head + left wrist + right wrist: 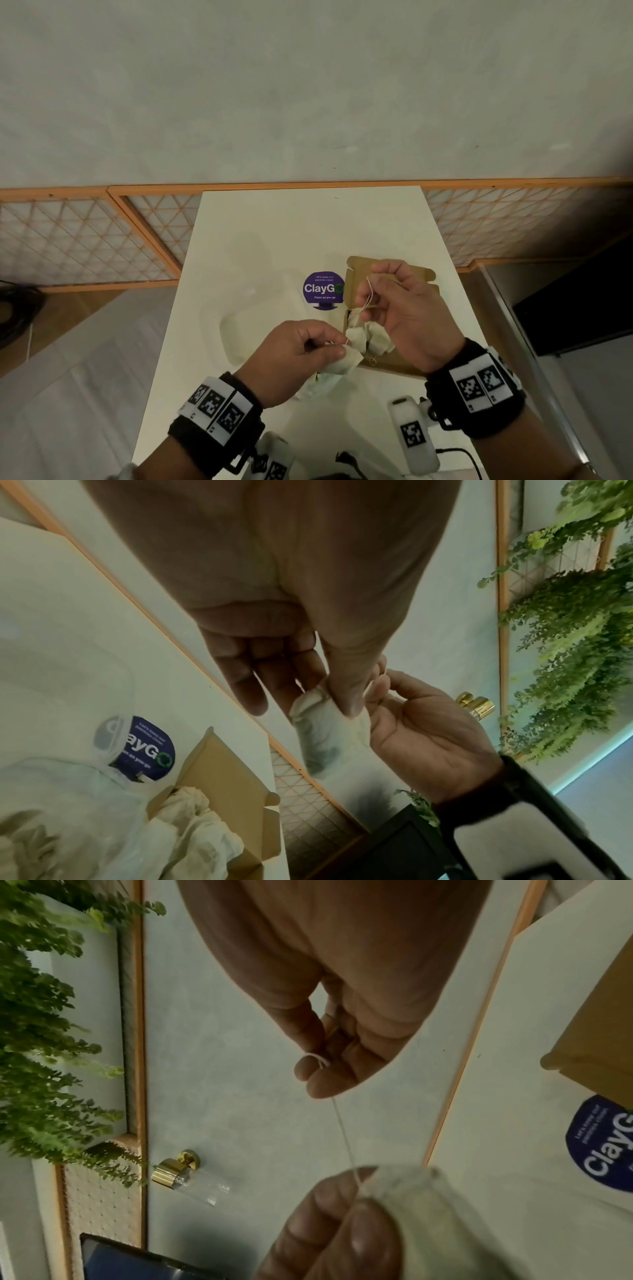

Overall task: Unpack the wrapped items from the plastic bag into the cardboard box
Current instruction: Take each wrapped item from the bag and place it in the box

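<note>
My left hand (337, 346) pinches a small pale wrapped item (346, 361) between thumb and fingers, just in front of the open cardboard box (424, 274). A thin white string (342, 1129) runs from this wrapped item (411, 1185) up to my right hand (368, 296), which pinches the string above the box. Several more wrapped items (373, 337) lie in the box's near end. The clear plastic bag (239, 329) lies crumpled on the white table (260, 219), left of the box. The left wrist view shows my fingers (346, 696) on the held item (318, 729).
A round purple ClayGo sticker (323, 290) sits on the table between bag and box. Two white marker-tagged devices (412, 435) and a black cable (462, 455) lie at the near edge. The table is narrow, with floor on both sides and a wall behind.
</note>
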A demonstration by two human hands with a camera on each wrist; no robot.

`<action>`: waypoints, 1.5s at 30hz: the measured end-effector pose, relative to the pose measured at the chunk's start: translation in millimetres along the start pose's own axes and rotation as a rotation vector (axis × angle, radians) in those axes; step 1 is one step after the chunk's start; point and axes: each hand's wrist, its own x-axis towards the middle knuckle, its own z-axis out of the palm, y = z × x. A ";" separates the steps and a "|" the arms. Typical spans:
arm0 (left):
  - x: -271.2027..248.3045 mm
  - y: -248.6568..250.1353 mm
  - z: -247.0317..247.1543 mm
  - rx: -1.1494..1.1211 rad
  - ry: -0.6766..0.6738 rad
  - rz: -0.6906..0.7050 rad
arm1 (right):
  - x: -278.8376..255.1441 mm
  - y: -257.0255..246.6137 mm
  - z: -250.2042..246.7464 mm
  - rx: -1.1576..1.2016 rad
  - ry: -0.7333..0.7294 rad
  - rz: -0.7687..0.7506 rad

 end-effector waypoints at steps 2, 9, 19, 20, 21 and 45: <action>-2.3 -0.8 -2.5 0.031 0.022 0.023 | 7.1 -0.7 -3.8 -0.024 0.012 -0.020; -11.4 10.4 -13.9 0.011 0.206 0.189 | 27.2 38.4 -11.4 -0.342 0.059 0.157; -23.3 17.5 -30.6 -0.263 0.303 0.153 | 28.4 123.8 -20.1 -1.296 -0.250 0.175; -25.1 17.1 -32.1 -0.263 0.317 0.148 | 29.3 132.1 -20.4 -1.372 -0.264 0.189; -26.7 16.6 -33.3 -0.266 0.330 0.144 | 30.0 139.0 -19.2 -1.432 -0.274 0.207; -22.3 -17.1 -38.6 -0.160 0.373 -0.046 | 27.5 142.0 -28.7 -1.058 -0.137 0.183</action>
